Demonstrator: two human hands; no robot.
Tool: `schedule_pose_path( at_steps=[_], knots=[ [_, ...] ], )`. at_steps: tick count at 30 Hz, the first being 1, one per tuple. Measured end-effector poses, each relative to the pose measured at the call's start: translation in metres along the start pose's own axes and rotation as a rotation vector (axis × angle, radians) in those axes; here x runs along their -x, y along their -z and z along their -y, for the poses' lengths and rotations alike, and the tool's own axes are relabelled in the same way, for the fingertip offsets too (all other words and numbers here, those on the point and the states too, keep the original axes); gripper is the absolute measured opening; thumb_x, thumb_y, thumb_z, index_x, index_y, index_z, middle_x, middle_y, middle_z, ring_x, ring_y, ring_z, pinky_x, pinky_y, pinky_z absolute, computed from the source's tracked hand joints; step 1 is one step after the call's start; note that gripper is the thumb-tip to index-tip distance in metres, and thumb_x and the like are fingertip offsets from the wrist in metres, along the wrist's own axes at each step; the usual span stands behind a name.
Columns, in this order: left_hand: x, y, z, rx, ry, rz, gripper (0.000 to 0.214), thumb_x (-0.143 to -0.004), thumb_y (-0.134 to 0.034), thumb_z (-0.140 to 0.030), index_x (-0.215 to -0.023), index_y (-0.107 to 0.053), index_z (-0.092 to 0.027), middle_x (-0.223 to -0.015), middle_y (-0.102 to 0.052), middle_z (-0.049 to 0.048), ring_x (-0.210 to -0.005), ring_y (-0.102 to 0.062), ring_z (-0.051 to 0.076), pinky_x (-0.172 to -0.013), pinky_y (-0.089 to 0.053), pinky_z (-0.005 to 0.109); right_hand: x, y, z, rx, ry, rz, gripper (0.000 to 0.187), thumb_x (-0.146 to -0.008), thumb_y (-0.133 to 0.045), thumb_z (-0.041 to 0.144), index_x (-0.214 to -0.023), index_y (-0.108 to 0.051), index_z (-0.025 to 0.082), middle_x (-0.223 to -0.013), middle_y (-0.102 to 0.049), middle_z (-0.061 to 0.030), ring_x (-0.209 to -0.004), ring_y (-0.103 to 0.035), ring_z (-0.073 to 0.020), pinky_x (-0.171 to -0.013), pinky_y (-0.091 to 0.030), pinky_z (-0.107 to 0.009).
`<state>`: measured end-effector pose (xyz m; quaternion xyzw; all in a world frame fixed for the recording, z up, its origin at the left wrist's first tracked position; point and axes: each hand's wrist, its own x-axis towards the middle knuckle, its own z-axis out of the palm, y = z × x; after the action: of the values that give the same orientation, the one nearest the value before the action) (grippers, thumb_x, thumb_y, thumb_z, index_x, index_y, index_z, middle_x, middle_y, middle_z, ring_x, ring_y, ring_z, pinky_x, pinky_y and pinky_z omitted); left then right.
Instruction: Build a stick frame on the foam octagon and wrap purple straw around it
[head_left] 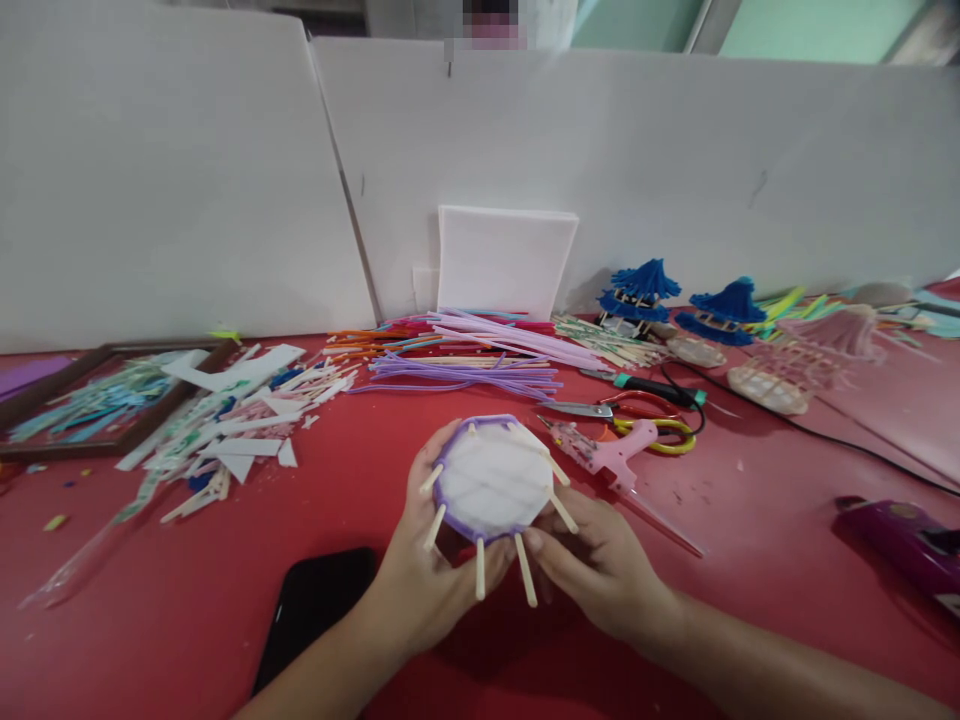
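Note:
Between my two hands is a roundish white craft piece [495,475], edged with purple pipe cleaner and with several pale wooden sticks jutting out around it. My left hand [424,545] wraps its left side, fingers behind the rim and thumb below. From the right, my right hand [600,555] grips the lower right edge, its thumb near a stick at the bottom. The piece is held above the red table, its white face toward me. Some fingers of both hands are hidden behind it.
A black phone [315,605] lies by my left forearm. Beyond the piece are purple pipe cleaners [465,375], a pink glue gun [611,455] and scissors [652,425]. Paper scraps [247,430] lie left; blue roofed models [641,295] stand back right; a magenta tool [900,550] sits right.

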<state>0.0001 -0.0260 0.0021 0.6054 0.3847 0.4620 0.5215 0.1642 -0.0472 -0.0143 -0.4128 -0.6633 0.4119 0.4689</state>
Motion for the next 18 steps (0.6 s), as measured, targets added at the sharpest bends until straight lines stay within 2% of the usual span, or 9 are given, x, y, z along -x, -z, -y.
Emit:
schedule_pose_path(
  at_steps=[3,5,7,9,10,11,15,18],
  knots=[
    [-0.005,-0.002,-0.003,0.130,0.075,0.016,0.086,-0.069,-0.071,-0.016,-0.137,-0.020,-0.027,-0.137,-0.046,0.0115,-0.122,-0.049,0.027,-0.099,-0.044,0.039,-0.003,0.003,-0.001,0.008,-0.014,0.001,0.018,-0.087,-0.049,0.030,-0.076,-0.056,0.016,-0.058,-0.059,-0.0005,-0.045,-0.052,-0.0097,-0.043,-0.042,-0.020],
    [-0.009,-0.003,-0.005,0.261,0.153,0.003,0.086,-0.068,-0.072,-0.016,-0.136,-0.020,-0.027,-0.130,-0.053,0.0107,-0.114,-0.056,0.025,-0.096,-0.047,0.038,-0.008,0.010,-0.002,0.021,-0.048,-0.048,0.019,-0.087,-0.047,0.030,-0.078,-0.057,0.016,-0.058,-0.059,-0.0003,-0.045,-0.053,-0.0103,-0.043,-0.043,-0.020],
    [-0.013,-0.001,-0.004,0.360,0.232,-0.092,0.085,-0.064,-0.075,-0.014,-0.132,-0.026,-0.028,-0.125,-0.057,0.0086,-0.105,-0.062,0.023,-0.091,-0.050,0.035,-0.020,0.021,-0.004,0.090,-0.077,-0.171,0.018,-0.087,-0.043,0.029,-0.080,-0.055,0.017,-0.057,-0.057,0.0011,-0.045,-0.054,-0.0108,-0.044,-0.044,-0.021],
    [-0.015,0.001,-0.001,0.418,0.301,-0.218,0.082,-0.061,-0.077,-0.012,-0.127,-0.032,-0.029,-0.116,-0.062,0.0057,-0.094,-0.067,0.020,-0.084,-0.053,0.031,-0.041,0.033,-0.006,0.297,-0.057,-0.255,0.017,-0.089,-0.039,0.027,-0.082,-0.052,0.018,-0.057,-0.056,0.0020,-0.049,-0.055,-0.0114,-0.047,-0.046,-0.021],
    [-0.016,0.003,0.001,0.444,0.323,-0.266,0.079,-0.061,-0.077,-0.010,-0.124,-0.034,-0.030,-0.110,-0.064,0.0041,-0.089,-0.068,0.018,-0.081,-0.054,0.030,-0.055,0.038,-0.007,0.481,-0.020,-0.218,0.019,-0.091,-0.035,0.025,-0.086,-0.052,0.017,-0.061,-0.058,0.0007,-0.053,-0.058,-0.0117,-0.050,-0.047,-0.021],
    [-0.017,0.005,0.002,0.469,0.340,-0.294,0.075,-0.062,-0.076,-0.009,-0.121,-0.036,-0.030,-0.104,-0.067,0.0029,-0.084,-0.069,0.017,-0.078,-0.055,0.029,-0.071,0.043,-0.008,0.697,0.034,-0.126,0.021,-0.092,-0.032,0.023,-0.091,-0.052,0.017,-0.069,-0.062,-0.0013,-0.060,-0.060,-0.0117,-0.056,-0.049,-0.022],
    [-0.020,0.012,0.008,0.541,0.395,-0.338,0.051,-0.067,-0.072,-0.006,-0.106,-0.044,-0.024,-0.084,-0.071,0.0026,-0.072,-0.069,0.013,-0.071,-0.055,0.025,-0.142,0.044,-0.013,0.917,0.098,0.074,0.012,-0.086,-0.051,0.018,-0.093,-0.061,0.017,-0.093,-0.067,-0.0042,-0.086,-0.062,-0.0152,-0.080,-0.048,-0.028],
    [-0.021,0.015,0.009,0.543,0.424,-0.350,0.046,-0.070,-0.069,-0.003,-0.103,-0.044,-0.022,-0.080,-0.072,0.0041,-0.067,-0.068,0.011,-0.069,-0.055,0.025,-0.183,0.030,-0.020,1.067,0.102,0.243,0.019,-0.087,-0.057,0.025,-0.102,-0.061,0.015,-0.106,-0.063,-0.0072,-0.098,-0.059,-0.0198,-0.086,-0.048,-0.038]
  ],
)
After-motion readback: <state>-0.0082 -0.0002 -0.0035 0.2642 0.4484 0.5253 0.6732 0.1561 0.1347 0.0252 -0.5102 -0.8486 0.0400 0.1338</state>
